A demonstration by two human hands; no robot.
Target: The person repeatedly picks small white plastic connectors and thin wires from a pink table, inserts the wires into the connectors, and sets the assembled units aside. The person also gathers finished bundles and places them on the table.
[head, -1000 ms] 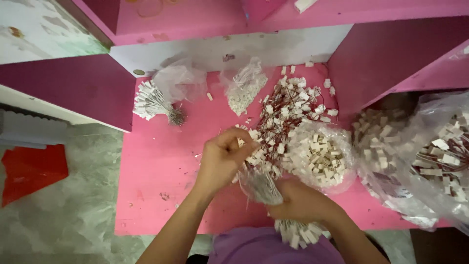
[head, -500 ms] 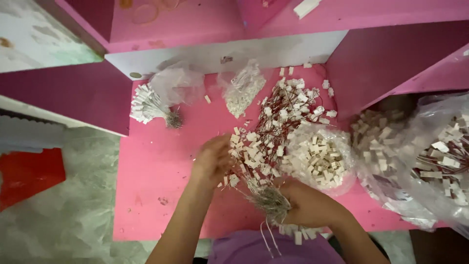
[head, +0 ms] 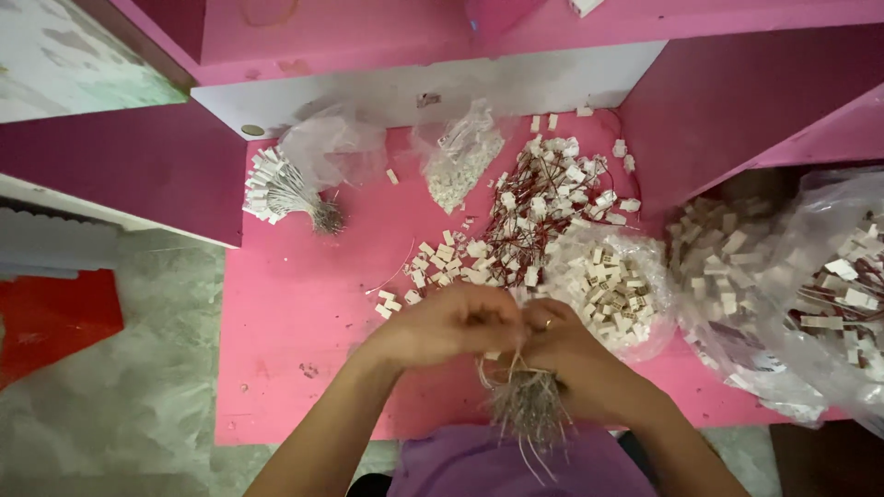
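Pink-painted worktable (head: 304,304), loose white plastic connectors on red leads (head: 543,207) at 12 o'clock. Our left hand (head: 442,327) and right hand (head: 562,345) pinch one bundle of thin pale wires (head: 525,405) at 6 o'clock. Light, floppy, tangle-prone; we'd grip near the gathered top.

The table (head: 304,304) is bright pink, its side panels a darker magenta. At twelve o'clock a heap of wires (head: 543,207) shows dark red, dotted with white plugs. At ten o'clock a tied bundle (head: 285,193) is grey with white tips. Cream-white plugs fill the clear bag (head: 612,285) at two o'clock. A red sheet (head: 51,322) lies on grey-green mottled floor (head: 120,414) at nine. The shirt (head: 497,465) at six is purple.
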